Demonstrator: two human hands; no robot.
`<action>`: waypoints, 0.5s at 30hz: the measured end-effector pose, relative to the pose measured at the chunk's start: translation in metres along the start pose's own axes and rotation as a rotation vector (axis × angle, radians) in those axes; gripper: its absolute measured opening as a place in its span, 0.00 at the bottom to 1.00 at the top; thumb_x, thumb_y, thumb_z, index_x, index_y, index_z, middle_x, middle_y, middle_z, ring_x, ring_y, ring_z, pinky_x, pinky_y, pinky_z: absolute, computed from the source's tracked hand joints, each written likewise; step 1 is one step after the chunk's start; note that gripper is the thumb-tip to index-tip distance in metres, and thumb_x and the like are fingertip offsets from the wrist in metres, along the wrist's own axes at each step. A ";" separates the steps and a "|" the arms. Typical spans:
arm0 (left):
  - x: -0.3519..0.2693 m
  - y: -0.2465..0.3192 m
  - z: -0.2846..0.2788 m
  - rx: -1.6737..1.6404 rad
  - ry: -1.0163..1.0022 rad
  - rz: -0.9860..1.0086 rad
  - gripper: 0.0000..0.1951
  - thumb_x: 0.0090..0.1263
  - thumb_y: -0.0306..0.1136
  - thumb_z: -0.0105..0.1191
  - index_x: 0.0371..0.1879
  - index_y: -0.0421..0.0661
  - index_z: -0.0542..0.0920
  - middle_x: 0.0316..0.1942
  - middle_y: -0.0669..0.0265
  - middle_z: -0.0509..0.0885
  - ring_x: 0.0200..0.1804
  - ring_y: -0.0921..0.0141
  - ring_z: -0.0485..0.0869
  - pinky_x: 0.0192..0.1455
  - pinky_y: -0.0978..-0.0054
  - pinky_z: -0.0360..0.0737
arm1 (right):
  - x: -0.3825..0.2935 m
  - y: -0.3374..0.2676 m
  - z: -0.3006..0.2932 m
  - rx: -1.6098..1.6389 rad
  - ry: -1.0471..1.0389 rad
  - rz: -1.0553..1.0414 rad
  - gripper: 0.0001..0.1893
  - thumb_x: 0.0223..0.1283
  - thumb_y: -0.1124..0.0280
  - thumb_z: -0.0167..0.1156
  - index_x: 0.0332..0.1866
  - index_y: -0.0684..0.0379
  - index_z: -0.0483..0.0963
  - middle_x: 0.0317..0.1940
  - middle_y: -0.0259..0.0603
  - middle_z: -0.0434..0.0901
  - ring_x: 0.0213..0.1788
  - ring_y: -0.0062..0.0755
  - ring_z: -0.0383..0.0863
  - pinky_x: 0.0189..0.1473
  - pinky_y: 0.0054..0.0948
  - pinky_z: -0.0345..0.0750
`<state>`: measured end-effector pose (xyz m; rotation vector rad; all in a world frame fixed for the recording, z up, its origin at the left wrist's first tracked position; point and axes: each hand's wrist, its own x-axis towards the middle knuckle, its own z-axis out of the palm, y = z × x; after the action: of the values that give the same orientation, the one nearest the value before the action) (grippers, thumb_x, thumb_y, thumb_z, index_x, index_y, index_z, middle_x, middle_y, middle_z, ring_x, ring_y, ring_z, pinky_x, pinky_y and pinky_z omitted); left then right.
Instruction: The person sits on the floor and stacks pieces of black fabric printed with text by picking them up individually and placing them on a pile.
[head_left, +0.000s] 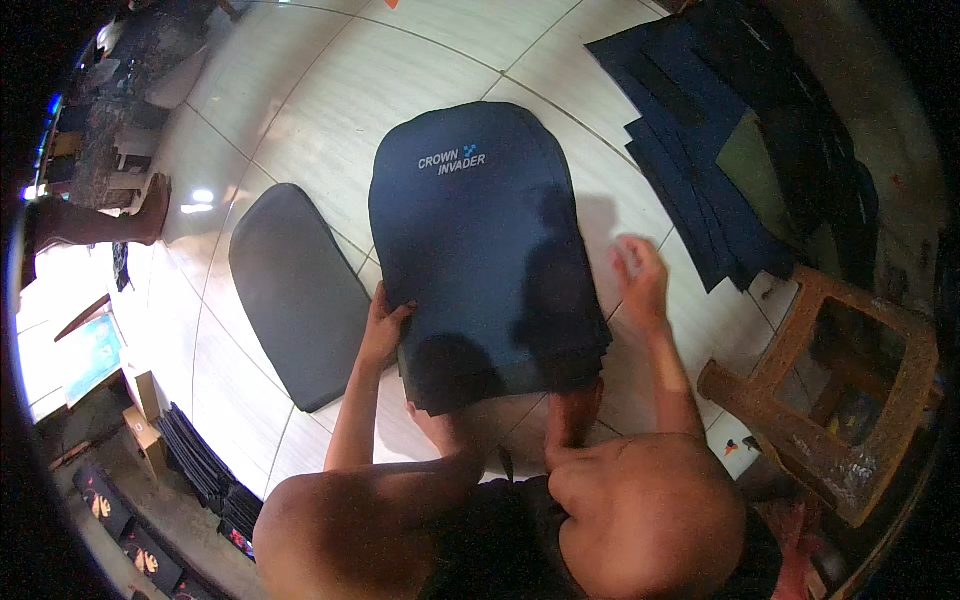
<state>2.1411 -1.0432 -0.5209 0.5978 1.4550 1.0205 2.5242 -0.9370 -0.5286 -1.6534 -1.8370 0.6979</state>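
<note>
A stack of dark navy fabric panels (465, 247) with rounded tops lies on the floor in front of my feet. White lettering and a small blue checkered mark are printed near the upper end of its top panel. My left hand (386, 326) grips the stack's left edge, thumb on top; its other fingers are partly hidden. To the right of the stack, my right hand (641, 277) is slightly blurred, off the panels, holding nothing, with its fingers bent and apart. A grey panel (296, 300) of similar outline lies left of the stack, beside my left forearm.
Dark cut fabric pieces (690, 157) are heaped at upper right. A worn brown stool (780, 360) stands at right. Another person's leg and foot (146, 214) reach in from the left. Black folded pieces (199, 457) and a cardboard box (146, 442) sit at lower left.
</note>
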 end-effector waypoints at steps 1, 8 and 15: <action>0.001 -0.001 0.000 0.032 0.010 0.000 0.24 0.67 0.20 0.53 0.62 0.39 0.65 0.58 0.58 0.75 0.57 0.67 0.74 0.62 0.72 0.70 | 0.019 0.012 -0.009 -0.130 0.047 -0.045 0.19 0.62 0.61 0.63 0.50 0.64 0.73 0.50 0.51 0.77 0.55 0.50 0.75 0.59 0.43 0.70; 0.000 -0.003 0.001 0.041 0.089 -0.050 0.23 0.66 0.21 0.52 0.61 0.39 0.66 0.56 0.58 0.76 0.57 0.67 0.73 0.62 0.72 0.68 | 0.103 0.087 -0.022 -0.544 0.171 -0.084 0.37 0.60 0.49 0.61 0.70 0.58 0.63 0.71 0.51 0.61 0.73 0.48 0.58 0.72 0.49 0.51; -0.003 -0.008 -0.003 0.056 0.090 -0.033 0.24 0.64 0.21 0.53 0.61 0.39 0.66 0.55 0.59 0.76 0.57 0.68 0.73 0.61 0.72 0.69 | 0.105 0.097 -0.013 -0.651 0.159 -0.165 0.24 0.70 0.57 0.50 0.65 0.60 0.69 0.67 0.48 0.69 0.71 0.42 0.63 0.70 0.48 0.55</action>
<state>2.1405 -1.0500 -0.5261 0.5725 1.5718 0.9947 2.5927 -0.8224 -0.5812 -1.8346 -2.1821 -0.1282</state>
